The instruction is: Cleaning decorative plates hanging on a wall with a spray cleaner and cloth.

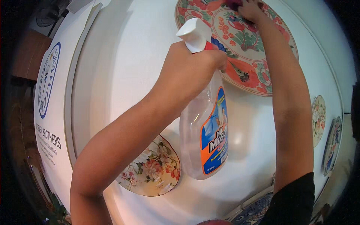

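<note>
My left hand grips the neck of a clear Mr Muscle spray bottle with a white and red trigger head. The bottle hangs upright in front of a white wall, its label facing right. At the top, my right hand reaches onto a large round plate painted with red flowers and green leaves. A dark red cloth shows at its fingers, pressed on the plate's upper part; the picture's edge cuts it off. Part of the plate is hidden by my right forearm and the bottle.
A smaller floral plate is mounted below my left forearm. Further decorated plates hang at the right, and a fish-patterned plate is at the bottom. A white signboard bearing writing stands at the left.
</note>
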`<state>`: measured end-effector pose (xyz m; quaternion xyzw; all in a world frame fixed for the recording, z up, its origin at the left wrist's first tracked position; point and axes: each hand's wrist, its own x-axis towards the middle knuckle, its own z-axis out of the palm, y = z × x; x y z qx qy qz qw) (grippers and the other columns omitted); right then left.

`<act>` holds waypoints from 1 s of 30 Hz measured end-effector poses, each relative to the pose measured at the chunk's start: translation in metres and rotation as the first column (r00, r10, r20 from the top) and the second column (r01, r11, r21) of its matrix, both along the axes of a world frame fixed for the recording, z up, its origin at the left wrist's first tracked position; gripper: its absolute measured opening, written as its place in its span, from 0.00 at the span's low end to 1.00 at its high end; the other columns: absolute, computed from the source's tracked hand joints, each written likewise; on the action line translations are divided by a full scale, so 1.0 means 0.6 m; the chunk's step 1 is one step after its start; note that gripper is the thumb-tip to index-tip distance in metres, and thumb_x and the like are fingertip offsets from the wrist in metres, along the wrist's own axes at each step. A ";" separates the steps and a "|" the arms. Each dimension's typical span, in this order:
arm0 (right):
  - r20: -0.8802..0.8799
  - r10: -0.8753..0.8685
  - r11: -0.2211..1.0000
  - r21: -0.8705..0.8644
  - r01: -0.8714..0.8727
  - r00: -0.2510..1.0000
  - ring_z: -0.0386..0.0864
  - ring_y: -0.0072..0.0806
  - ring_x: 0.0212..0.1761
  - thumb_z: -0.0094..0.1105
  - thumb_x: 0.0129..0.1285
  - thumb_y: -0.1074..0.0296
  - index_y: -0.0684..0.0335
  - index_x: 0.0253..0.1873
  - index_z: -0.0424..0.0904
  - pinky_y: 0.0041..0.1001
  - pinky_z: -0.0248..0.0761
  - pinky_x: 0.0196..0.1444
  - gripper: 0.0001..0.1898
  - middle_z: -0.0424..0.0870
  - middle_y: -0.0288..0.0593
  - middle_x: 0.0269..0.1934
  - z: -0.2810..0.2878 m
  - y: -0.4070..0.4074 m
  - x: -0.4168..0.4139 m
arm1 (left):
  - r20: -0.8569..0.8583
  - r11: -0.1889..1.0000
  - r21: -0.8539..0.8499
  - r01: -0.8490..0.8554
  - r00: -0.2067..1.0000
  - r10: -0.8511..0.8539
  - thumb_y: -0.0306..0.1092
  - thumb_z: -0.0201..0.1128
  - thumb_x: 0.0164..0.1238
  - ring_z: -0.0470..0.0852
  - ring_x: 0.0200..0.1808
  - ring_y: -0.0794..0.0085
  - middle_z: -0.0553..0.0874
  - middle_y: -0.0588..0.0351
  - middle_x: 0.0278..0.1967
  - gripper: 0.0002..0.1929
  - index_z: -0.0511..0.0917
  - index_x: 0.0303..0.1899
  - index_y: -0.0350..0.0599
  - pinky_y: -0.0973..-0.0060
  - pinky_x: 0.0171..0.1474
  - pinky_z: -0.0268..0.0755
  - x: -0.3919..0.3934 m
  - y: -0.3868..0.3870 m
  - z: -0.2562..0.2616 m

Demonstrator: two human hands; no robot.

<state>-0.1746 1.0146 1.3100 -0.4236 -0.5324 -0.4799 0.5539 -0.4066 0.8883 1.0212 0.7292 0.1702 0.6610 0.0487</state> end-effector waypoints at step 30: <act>0.361 -0.185 0.973 -0.067 0.223 0.914 0.37 0.51 0.83 0.50 0.62 0.72 0.45 0.81 0.45 0.40 0.37 0.82 0.43 0.40 0.58 0.81 -0.105 -0.015 0.136 | 0.078 0.995 0.072 0.067 0.994 -0.072 0.34 0.63 0.52 0.80 0.38 0.67 0.83 0.52 0.35 0.11 0.80 0.35 0.37 0.69 0.46 0.72 -0.003 0.005 -0.001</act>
